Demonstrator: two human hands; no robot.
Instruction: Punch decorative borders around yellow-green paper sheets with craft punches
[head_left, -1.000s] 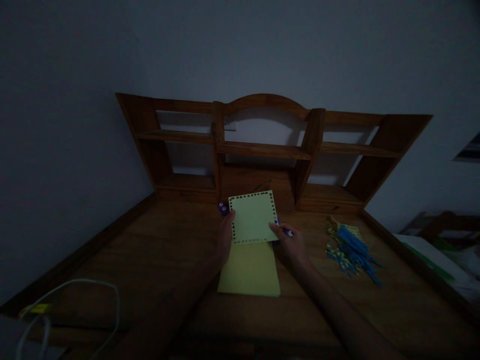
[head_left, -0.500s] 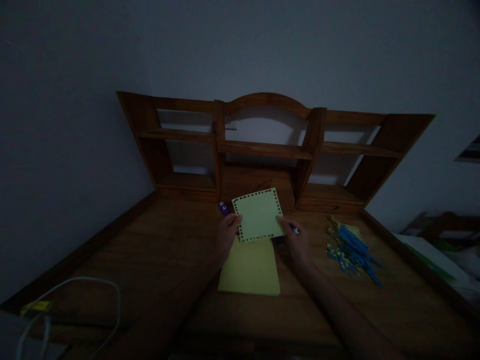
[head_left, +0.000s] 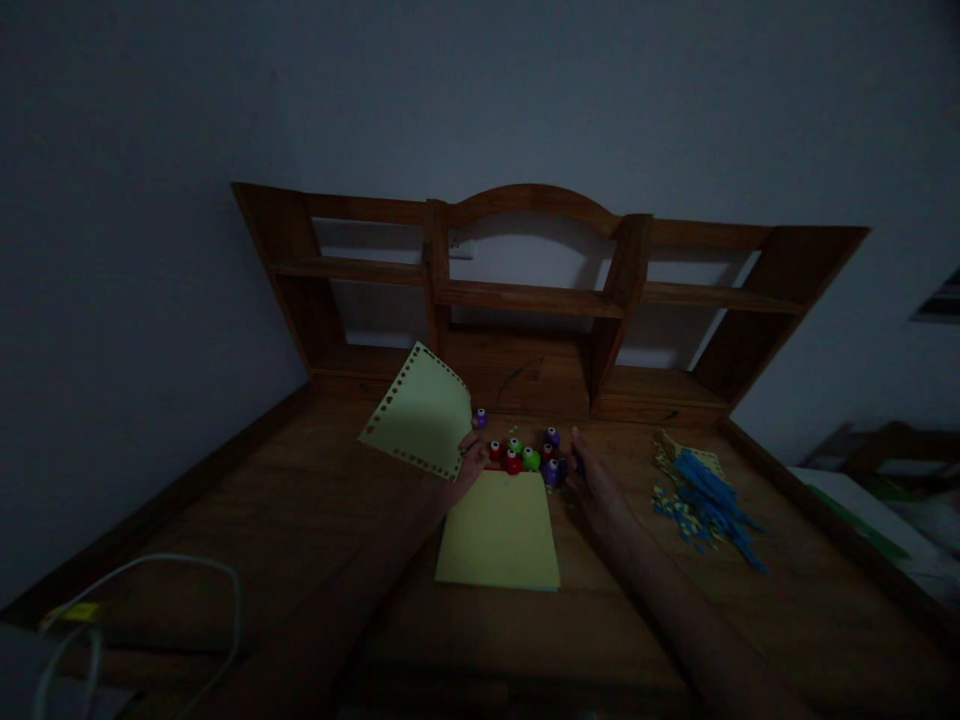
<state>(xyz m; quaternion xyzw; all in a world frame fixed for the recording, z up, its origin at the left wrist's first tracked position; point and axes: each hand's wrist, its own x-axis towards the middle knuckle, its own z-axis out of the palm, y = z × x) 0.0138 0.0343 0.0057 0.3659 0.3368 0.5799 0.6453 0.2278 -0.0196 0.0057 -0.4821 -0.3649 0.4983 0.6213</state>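
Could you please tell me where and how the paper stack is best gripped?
Probably pinch the paper stack by its near edge, coming from the person's side: the stack lies flat, with that edge uncovered, while the punches crowd its far edge.

left hand (head_left: 468, 467): holds tilted hole-edged sheet (head_left: 424, 415) | right hand (head_left: 596, 485): beside coloured pieces (head_left: 531, 459) | yellow paper (head_left: 499, 530): on desk (head_left: 315, 500)

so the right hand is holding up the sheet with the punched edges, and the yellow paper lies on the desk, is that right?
Not quite: the head view shows the left hand holding up the sheet with the punched edges. The yellow paper does lie on the desk.
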